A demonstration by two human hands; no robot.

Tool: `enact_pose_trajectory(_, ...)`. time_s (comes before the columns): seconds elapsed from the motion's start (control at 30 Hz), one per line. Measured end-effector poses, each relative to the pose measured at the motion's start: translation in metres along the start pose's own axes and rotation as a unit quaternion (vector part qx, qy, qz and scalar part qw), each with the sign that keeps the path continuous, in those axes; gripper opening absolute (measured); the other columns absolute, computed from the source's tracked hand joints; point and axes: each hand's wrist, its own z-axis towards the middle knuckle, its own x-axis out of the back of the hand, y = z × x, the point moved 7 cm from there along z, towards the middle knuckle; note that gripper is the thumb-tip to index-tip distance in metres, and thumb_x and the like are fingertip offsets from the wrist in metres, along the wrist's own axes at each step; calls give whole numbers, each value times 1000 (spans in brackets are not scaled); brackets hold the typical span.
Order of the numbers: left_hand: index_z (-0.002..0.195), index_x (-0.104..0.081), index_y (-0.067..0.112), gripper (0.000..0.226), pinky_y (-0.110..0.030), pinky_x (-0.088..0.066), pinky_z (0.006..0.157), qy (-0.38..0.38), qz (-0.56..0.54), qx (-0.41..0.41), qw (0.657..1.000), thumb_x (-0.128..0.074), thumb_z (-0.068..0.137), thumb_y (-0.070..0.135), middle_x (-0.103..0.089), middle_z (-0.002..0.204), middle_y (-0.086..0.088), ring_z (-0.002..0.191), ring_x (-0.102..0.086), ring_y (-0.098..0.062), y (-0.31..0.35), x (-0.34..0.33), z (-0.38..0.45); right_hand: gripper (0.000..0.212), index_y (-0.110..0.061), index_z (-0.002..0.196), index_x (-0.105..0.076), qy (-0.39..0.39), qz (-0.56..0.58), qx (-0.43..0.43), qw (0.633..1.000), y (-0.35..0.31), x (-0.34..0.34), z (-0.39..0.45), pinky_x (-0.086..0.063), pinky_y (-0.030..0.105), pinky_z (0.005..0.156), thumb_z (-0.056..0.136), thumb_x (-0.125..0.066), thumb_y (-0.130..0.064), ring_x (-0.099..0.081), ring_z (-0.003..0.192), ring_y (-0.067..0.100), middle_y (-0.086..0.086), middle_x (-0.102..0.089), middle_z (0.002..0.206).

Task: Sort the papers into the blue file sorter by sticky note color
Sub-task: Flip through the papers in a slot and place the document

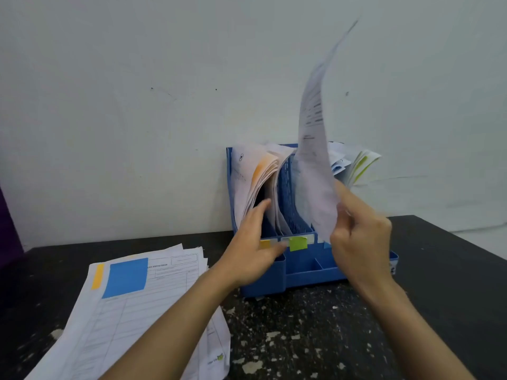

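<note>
Here, a slotted plastic blue file sorter stands at the far edge of a dark, paint-flecked table. The right hand pinches a thin, curling sheet upright above the sorter's middle slots. The left hand, fingers straight, pushes into the left slot's orange-tabbed papers. A loose paper stack with a blue sticky note lies near left.

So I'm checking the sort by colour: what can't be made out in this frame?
Head view only:
- Sheet gripped by right hand: motion-blurred, its sticky note not visible.
- Right slot's front label: hidden by that hand and sheet.
- Orange label: partly covered by left hand.
- Paper stack: print too small, cut off by the bottom edge.
</note>
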Motion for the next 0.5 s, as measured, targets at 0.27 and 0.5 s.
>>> enact_pose_trajectory(0.27,149,-2,22,71,-40,7,116,-125,287,5,950,-43,95,43,1,158,8,143,13,-8,-62,-28,10,32,-8,123,-60,-20,120,-107,987,37,-5,8,-40,3,58,95,-45,-2,-53,68,-9,-12,-62,89)
enact_pose_trajectory(0.5,147,-18,27,68,-27,-16,112,-41,245,-25,968,-31,87,57,-25,148,8,134,-16,-6,-77,-31,6,30,-9,121,-60,-31,180,-176,967,70,-50,18,-42,1,63,95,-45,-4,-55,76,-8,-11,-62,92)
